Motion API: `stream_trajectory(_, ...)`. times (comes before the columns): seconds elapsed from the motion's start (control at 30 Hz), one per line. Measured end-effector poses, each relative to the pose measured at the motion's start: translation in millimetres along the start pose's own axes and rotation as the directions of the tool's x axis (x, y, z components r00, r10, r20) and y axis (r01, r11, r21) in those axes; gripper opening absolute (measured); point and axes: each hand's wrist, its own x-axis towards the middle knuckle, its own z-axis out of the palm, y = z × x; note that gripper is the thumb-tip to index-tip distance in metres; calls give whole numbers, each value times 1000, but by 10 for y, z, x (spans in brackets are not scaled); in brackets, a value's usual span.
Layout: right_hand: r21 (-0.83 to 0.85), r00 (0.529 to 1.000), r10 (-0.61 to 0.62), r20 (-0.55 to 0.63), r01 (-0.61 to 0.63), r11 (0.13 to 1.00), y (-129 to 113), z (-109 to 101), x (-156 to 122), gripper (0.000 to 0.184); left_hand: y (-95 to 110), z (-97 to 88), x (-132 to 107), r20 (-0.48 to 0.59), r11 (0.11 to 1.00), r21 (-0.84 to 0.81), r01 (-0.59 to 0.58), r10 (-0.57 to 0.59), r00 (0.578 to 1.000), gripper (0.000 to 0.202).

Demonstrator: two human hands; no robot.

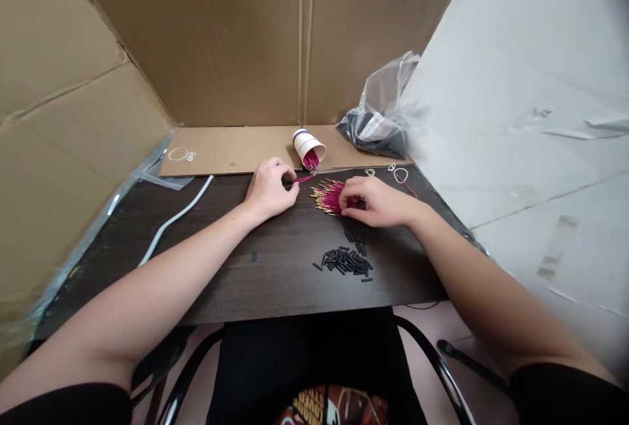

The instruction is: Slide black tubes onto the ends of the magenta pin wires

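The left hand (pixel 270 189) is curled, and its thumb and fingers pinch one thin magenta pin (pixel 301 179), which points to the right, toward the paper cup (pixel 308 147). This cup lies on its side on the cardboard sheet (pixel 230 148), with more magenta pins in its mouth. The right hand (pixel 376 201) lies palm down on the dark table (pixel 275 281), its fingers close together and bent onto the right edge of a fan-shaped pile of pins (pixel 327 196) with golden tips; I cannot tell if it grips any of them. The pile is between the two hands. Nearer to the person there is a small heap of black tubes (pixel 346 260). A plastic bag (pixel 381 117) with dark contents stands behind the right hand, and a white cable (pixel 174 219) runs at the left.
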Motion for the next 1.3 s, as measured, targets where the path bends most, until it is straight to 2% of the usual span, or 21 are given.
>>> stream_trajectory(0.1,7,999,0,33,0,1000,1,12,12,10,128,-13,-39,-28,991,-86,-105,103,994,7)
stream_trajectory(0.2,-15,999,-8,50,9,1000,0,49,31,12,317,-8,-127,41,945,-229,-234,250,967,7)
stream_trajectory(0.3,-71,998,-12,54,16,997,-5,99,44,13,483,27,-234,215,865,-398,-304,411,886,13)
stream_trajectory(0.4,-123,999,-14,35,18,992,1,129,44,14,562,65,-302,357,835,-448,-319,494,793,25)
stream_trajectory(0.53,-117,992,4,-129,-20,993,33,100,35,12,560,72,-302,451,861,-375,-343,493,744,34)
stream_trajectory(0.67,-61,960,75,-268,-95,994,49,43,28,10,545,53,-278,468,844,-356,-402,533,705,35)
stream_trajectory(0.8,36,941,87,-328,-80,996,8,27,30,4,542,45,-277,446,835,-344,-430,548,708,25)
stream_trajectory(0.83,46,939,80,-333,-69,997,-3,28,31,8,540,42,-276,447,834,-341,-434,550,705,23)
stream_trajectory(1.0,-59,944,8,-329,-29,998,6,46,40,17,536,9,-259,479,848,-351,-397,527,702,19)
stream_trajectory(1.17,-95,922,7,-386,-48,994,69,55,42,16,555,-18,-257,490,856,-348,-383,514,704,14)
stream_trajectory(1.23,-88,916,15,-401,-55,995,74,50,41,18,549,-22,-249,453,869,-373,-325,476,753,12)
stream_trajectory(1.3,-81,910,18,-414,-56,995,66,43,39,19,522,-18,-225,381,896,-397,-198,357,853,11)
